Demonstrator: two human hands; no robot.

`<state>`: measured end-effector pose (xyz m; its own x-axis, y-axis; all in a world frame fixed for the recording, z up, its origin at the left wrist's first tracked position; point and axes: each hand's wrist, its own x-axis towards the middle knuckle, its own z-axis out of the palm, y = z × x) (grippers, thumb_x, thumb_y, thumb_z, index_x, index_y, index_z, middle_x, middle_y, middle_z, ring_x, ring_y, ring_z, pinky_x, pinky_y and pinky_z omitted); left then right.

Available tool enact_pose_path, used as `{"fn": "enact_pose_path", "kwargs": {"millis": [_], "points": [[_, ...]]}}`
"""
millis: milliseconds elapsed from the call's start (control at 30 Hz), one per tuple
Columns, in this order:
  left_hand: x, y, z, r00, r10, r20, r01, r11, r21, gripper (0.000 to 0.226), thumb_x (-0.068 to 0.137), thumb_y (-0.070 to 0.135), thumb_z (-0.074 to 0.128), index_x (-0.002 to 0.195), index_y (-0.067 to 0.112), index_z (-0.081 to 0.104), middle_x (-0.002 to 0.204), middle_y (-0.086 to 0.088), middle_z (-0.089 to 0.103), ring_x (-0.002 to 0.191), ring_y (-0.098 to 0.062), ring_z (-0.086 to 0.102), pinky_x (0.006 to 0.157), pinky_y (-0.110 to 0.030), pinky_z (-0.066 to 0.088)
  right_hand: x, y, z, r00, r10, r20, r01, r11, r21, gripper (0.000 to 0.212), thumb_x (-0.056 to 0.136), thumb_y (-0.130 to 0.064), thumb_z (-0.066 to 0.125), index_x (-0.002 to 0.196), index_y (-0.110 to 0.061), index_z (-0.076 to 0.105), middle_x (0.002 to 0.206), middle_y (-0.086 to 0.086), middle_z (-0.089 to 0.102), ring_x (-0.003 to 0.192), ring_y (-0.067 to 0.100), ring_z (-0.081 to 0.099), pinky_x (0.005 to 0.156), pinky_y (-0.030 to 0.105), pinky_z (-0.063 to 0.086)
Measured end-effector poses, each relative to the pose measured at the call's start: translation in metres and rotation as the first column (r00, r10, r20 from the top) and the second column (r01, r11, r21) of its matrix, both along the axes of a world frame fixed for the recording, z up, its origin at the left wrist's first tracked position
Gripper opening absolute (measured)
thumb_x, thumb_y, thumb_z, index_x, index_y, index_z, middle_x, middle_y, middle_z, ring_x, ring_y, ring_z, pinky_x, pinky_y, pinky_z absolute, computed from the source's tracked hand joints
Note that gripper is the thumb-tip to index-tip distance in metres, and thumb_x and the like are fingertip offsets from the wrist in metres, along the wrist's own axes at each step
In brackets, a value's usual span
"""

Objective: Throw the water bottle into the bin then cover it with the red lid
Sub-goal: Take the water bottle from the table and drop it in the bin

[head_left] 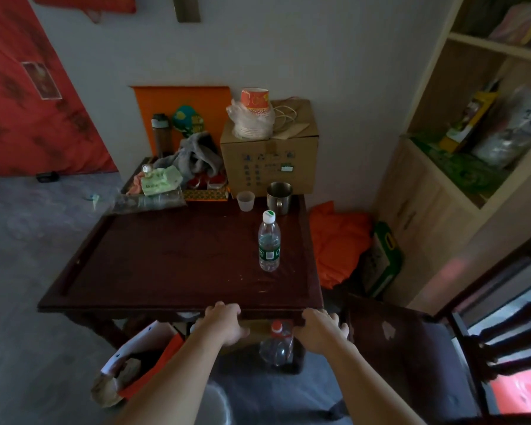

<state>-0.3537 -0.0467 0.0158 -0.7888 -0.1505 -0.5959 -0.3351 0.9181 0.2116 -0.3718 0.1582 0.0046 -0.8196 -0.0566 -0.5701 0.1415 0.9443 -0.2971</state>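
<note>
Water bottle point(269, 242) stands upright, capped, on the table point(154, 256), toward its right side, just in front of the steel mug point(279, 196); untouched, so the throw is judged not begun. Both forearms reach forward and down. Left hand point(224, 322) and right hand point(321, 328) curl over the table's near edge, each grip closed on that edge only, probably for bracing. Bin point(126, 369) sits on the floor below the table's near-left side, open; red lid not identified with certainty.

Water bottle point(269, 242) stands on table point(172, 271) (right side), before mug point(279, 197).
</note>
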Motion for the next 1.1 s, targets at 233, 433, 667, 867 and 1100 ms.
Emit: {"fn": "enact_pose_path", "kwargs": {"millis": [233, 433, 667, 867, 1100], "points": [[-0.042, -0.023, -0.007, 0.999, -0.043, 0.02, 0.043, 0.999, 0.013, 0.06, 0.085, 0.05, 0.056, 0.137, 0.026, 0.041, 0.14, -0.007, 0.039, 0.128, -0.031, 0.038, 0.103, -0.047, 0.039, -0.028, -0.02, -0.005, 0.998, -0.056, 0.028, 0.057, 0.998, -0.01, 0.046, 0.091, -0.049, 0.056, 0.131, -0.026, 0.056, 0.142, 0.005, 0.047, 0.139, 0.033, 0.032, 0.116, 0.057, 0.018], [-0.065, -0.031, -0.02, 1.0, -0.025, 0.02, 0.024, 0.999, 0.037, 0.059, 0.086, 0.049, 0.057, 0.137, 0.025, 0.041, 0.141, -0.007, 0.037, 0.128, -0.031, 0.037, 0.103, -0.047, 0.039, -0.046, -0.023, -0.015, 0.994, -0.085, 0.062, 0.084, 0.996, 0.03, 0.046, 0.09, -0.043, 0.053, 0.133, -0.028, 0.054, 0.144, 0.005, 0.046, 0.138, 0.034, 0.032, 0.115, 0.056, 0.02], [-0.096, -0.03, -0.048, 1.0, 0.031, 0.005, -0.031, 0.998, 0.052, 0.06, 0.085, 0.047, 0.059, 0.137, 0.025, 0.041, 0.142, -0.006, 0.034, 0.129, -0.029, 0.035, 0.101, -0.045, 0.039, -0.082, -0.024, -0.034, 0.993, -0.072, 0.09, 0.07, 0.997, 0.034, 0.042, 0.089, -0.038, 0.052, 0.13, -0.027, 0.055, 0.14, 0.004, 0.049, 0.135, 0.032, 0.036, 0.113, 0.053, 0.025], [-0.135, -0.036, -0.055, 0.994, 0.113, 0.004, -0.113, 0.994, 0.007, 0.058, 0.084, 0.046, 0.059, 0.135, 0.024, 0.04, 0.14, -0.006, 0.036, 0.128, -0.029, 0.036, 0.101, -0.047, 0.04, -0.132, -0.029, -0.045, 0.993, -0.003, 0.122, 0.003, 1.0, -0.004, 0.044, 0.09, -0.037, 0.053, 0.132, -0.025, 0.053, 0.141, 0.005, 0.049, 0.135, 0.031, 0.036, 0.113, 0.052, 0.027], [-0.175, -0.036, -0.074, 0.97, 0.199, -0.142, -0.202, 0.979, -0.007, 0.076, 0.081, 0.045, 0.065, 0.143, 0.021, 0.028, 0.148, -0.007, 0.029, 0.135, -0.029, 0.029, 0.104, -0.047, 0.039, -0.182, -0.036, -0.06, 0.996, 0.082, 0.039, -0.079, 0.994, -0.08, 0.066, 0.091, -0.038, 0.061, 0.148, -0.021, 0.034, 0.148, 0.008, 0.042, 0.137, 0.032, 0.034, 0.111, 0.047, 0.033]]}}
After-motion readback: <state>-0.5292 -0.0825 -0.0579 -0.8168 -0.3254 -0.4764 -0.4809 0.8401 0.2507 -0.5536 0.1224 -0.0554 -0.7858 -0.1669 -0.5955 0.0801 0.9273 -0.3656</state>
